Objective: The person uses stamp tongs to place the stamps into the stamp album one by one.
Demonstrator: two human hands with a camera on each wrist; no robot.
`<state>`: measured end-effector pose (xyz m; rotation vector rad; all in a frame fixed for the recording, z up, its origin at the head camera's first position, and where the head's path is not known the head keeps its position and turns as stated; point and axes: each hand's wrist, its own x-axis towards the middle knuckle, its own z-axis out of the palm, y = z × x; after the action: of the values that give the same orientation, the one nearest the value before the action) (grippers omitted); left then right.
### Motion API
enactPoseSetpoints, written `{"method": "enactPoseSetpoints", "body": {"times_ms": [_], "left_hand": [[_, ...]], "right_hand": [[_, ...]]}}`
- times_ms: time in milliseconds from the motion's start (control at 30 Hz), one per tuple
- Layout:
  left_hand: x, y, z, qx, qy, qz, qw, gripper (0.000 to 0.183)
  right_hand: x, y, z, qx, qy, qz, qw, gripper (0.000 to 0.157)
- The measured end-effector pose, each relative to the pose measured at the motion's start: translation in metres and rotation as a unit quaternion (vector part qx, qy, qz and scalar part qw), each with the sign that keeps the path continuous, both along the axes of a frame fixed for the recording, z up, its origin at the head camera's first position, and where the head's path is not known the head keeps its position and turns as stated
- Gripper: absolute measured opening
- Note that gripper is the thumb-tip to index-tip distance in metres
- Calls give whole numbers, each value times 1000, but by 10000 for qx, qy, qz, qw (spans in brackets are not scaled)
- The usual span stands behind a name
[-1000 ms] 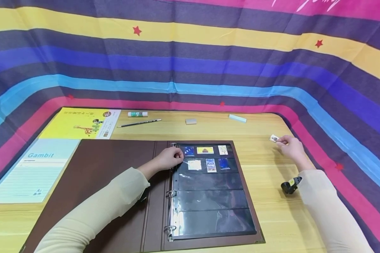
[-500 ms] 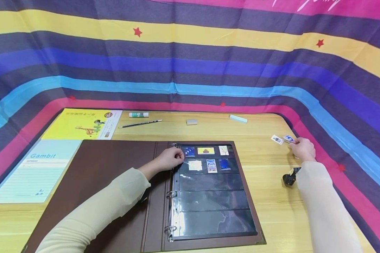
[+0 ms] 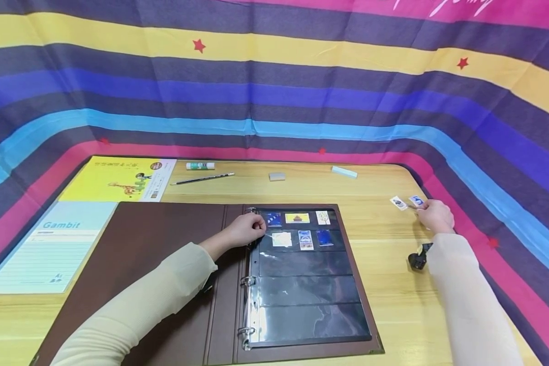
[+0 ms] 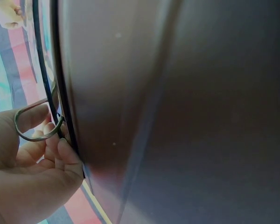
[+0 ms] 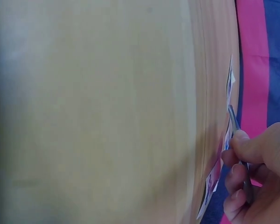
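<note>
My left hand is at the upper ring of the open brown stamp album, its curled fingers pinching the inner edge of the black pocket page. Several stamps sit in the two top rows, including a yellow one and a dark blue one. At the table's right side my right hand holds metal tweezers. Their tips are close to a white stamp and a blue one. Whether the tips grip a stamp is unclear.
A black object is by the right wrist. Along the back lie a glue stick, a pencil, a grey eraser and a pale blue bar. A yellow booklet and a Gambit pad lie left.
My right hand has moved slightly right and back toward me; the white stamp, at its tweezers a second ago, now lies on the table left of them. The left hand has stayed at the ring.
</note>
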<state>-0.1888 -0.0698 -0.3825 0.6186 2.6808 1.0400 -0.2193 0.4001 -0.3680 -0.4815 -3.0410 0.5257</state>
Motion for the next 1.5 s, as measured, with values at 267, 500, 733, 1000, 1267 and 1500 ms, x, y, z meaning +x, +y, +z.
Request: {"method": "enactPoseSetpoints", "body": {"times_ms": [267, 500, 733, 1000, 1267, 1500], "left_hand": [[1, -1, 0, 25, -77, -16, 10000, 5], [0, 0, 1, -13, -61, -8, 10000, 5], [1, 3, 2, -82, -53, -15, 10000, 6], [1, 2, 2, -123, -113, 34, 9999, 7], [0, 1, 0, -47, -82, 5, 10000, 6], [5, -4, 0, 264, 261, -129, 9992, 5]], "right_hand": [[5, -7, 3, 119, 172, 434, 9988, 18], [-2, -9, 4, -12, 498, 590, 9970, 20], [-18, -8, -3, -97, 637, 442, 9969, 20], [-23, -10, -5, -31, 328, 457, 9984, 18], [-15, -15, 5, 116, 548, 668, 9962, 15], [-2, -43, 22, -288, 1103, 1225, 9859, 13]]}}
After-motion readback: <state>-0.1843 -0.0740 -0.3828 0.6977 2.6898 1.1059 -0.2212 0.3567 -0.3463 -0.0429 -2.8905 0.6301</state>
